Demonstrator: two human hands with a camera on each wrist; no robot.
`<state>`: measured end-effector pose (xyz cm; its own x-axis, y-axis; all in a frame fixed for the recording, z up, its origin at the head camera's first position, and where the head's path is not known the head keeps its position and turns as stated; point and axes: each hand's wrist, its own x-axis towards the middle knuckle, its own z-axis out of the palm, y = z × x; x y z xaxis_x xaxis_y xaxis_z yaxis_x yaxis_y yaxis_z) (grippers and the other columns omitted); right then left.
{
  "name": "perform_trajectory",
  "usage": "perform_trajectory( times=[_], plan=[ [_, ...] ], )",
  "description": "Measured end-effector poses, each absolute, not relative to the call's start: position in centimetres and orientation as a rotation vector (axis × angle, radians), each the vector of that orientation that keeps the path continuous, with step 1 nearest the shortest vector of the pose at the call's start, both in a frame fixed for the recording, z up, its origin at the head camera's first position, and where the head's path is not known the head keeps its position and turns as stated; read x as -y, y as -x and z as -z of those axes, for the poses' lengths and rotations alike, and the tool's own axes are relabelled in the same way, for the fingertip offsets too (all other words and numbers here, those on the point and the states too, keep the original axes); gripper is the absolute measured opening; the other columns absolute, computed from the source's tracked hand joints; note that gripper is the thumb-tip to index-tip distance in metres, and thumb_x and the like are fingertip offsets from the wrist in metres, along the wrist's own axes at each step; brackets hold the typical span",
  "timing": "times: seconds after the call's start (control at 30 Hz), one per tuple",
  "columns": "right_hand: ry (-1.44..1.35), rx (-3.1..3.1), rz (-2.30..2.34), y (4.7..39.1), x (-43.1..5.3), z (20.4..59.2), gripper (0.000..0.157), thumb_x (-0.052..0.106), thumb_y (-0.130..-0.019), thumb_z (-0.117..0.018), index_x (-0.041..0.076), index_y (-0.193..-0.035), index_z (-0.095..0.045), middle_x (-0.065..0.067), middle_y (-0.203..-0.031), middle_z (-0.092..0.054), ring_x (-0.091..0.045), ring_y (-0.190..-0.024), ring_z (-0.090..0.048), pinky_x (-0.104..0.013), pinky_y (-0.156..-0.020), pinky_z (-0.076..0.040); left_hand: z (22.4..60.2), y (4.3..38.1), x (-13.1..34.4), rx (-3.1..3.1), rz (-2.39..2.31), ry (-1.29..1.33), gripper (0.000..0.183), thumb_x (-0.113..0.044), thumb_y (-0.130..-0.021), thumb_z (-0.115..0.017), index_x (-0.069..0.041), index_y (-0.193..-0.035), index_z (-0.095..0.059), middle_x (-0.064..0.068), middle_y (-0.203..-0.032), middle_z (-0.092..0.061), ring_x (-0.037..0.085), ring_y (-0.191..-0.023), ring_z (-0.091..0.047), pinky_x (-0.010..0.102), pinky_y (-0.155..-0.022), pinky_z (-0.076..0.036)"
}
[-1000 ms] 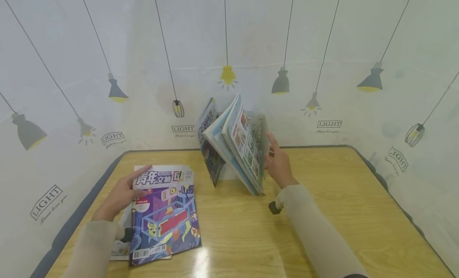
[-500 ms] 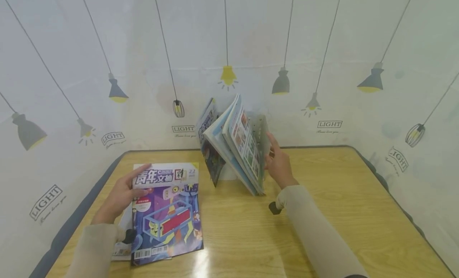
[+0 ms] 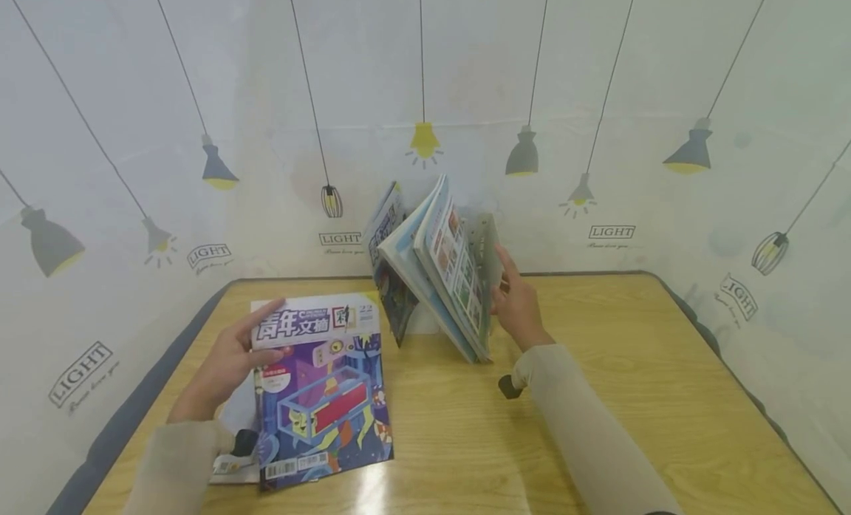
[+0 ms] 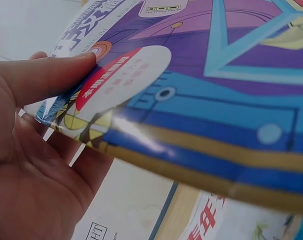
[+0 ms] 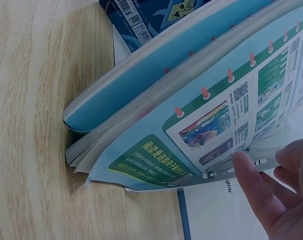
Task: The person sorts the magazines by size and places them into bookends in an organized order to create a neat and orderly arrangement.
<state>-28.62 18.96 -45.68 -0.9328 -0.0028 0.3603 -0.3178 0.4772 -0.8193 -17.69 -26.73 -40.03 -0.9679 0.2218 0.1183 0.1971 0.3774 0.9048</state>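
Observation:
In the head view my left hand (image 3: 219, 367) pinches a purple magazine (image 3: 326, 397) by its left edge. The thumb (image 4: 66, 72) lies on the cover in the left wrist view, other fingers behind. Another magazine (image 3: 236, 463) lies underneath on the table. My right hand (image 3: 518, 308) touches the right side of a grey, see-through bookend plate (image 3: 490, 253), index finger extended. Against it lean several thick light-blue magazines (image 3: 425, 267), tilted. A dark-covered magazine (image 3: 392, 278) stands to their left, angled away, with a gap between. The right wrist view shows fingers (image 5: 251, 182) at the plate's edge.
A wooden table (image 3: 598, 426) reaches back to a pale wall covering (image 3: 286, 153) printed with hanging lamps. The standing magazines are near the table's back edge. Bare wood (image 3: 439, 434) shows in front of them and to the right.
My left hand has raised the purple magazine slightly and shifted it right, toward the standing ones. The right hand and standing magazines stay put.

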Motion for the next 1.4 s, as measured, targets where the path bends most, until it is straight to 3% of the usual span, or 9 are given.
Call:
perform_trajectory(
  times=[0.2,0.37,0.57,0.7,1.07,1.4],
  plan=[
    [-0.272,2.417,-1.427,28.5,-19.0,45.7,0.084,-0.006,-0.094,-0.054,0.043,-0.153,-0.02,-0.029,-0.134,-0.052,-0.039,-0.115,-0.058,-0.031,-0.06,-0.059,39.5,17.5,25.5,-2.636,-1.661,-0.351,0.077,-0.008,-0.088,-0.071,-0.03,-0.152,-0.034,0.019,-0.139,-0.052,0.023,-0.109,-0.063,0.035,-0.081,-0.057],
    [-0.279,2.418,-1.41,28.4,-18.9,45.7,0.084,-0.006,-0.094,-0.054,0.044,-0.153,-0.02,-0.029,-0.134,-0.051,-0.04,-0.115,-0.058,-0.03,-0.06,-0.059,39.2,17.2,24.6,-2.634,-1.663,-0.333,0.078,-0.004,-0.088,-0.069,-0.033,-0.152,-0.034,0.017,-0.14,-0.051,0.03,-0.115,-0.059,0.036,-0.082,-0.056],
    [-0.29,2.416,-1.395,28.4,-18.8,45.7,0.082,-0.005,-0.094,-0.056,0.039,-0.154,-0.021,-0.03,-0.134,-0.05,-0.043,-0.115,-0.057,-0.028,-0.059,-0.058,39.3,17.0,23.8,-2.61,-1.717,-0.355,0.08,0.002,-0.087,-0.067,-0.033,-0.152,-0.035,0.019,-0.139,-0.051,0.026,-0.114,-0.06,0.036,-0.081,-0.057],
    [-0.292,2.419,-1.391,28.3,-18.7,45.6,0.08,-0.005,-0.094,-0.057,0.034,-0.155,-0.022,-0.031,-0.136,-0.049,-0.044,-0.115,-0.056,-0.029,-0.06,-0.059,39.5,17.0,23.3,-2.622,-1.712,-0.355,0.082,0.003,-0.086,-0.067,-0.031,-0.152,-0.033,0.019,-0.14,-0.05,0.031,-0.116,-0.058,0.037,-0.081,-0.057],
    [-0.284,2.411,-1.378,28.3,-18.8,45.5,0.084,-0.006,-0.093,-0.058,0.038,-0.154,-0.022,-0.03,-0.137,-0.048,-0.044,-0.115,-0.056,-0.03,-0.061,-0.059,38.9,17.3,21.7,-2.693,-1.642,-0.298,0.081,-0.009,-0.088,-0.072,-0.034,-0.153,-0.03,0.016,-0.142,-0.05,0.035,-0.116,-0.058,0.037,-0.081,-0.057],
    [-0.284,2.413,-1.369,28.3,-19.0,45.3,0.085,-0.006,-0.093,-0.058,0.039,-0.154,-0.021,-0.03,-0.135,-0.049,-0.044,-0.114,-0.057,-0.029,-0.059,-0.058,38.1,18.0,20.1,-2.736,-1.689,-0.284,0.084,-0.004,-0.087,-0.071,-0.034,-0.153,-0.029,0.017,-0.142,-0.049,0.036,-0.116,-0.058,0.04,-0.084,-0.056]
  ],
)
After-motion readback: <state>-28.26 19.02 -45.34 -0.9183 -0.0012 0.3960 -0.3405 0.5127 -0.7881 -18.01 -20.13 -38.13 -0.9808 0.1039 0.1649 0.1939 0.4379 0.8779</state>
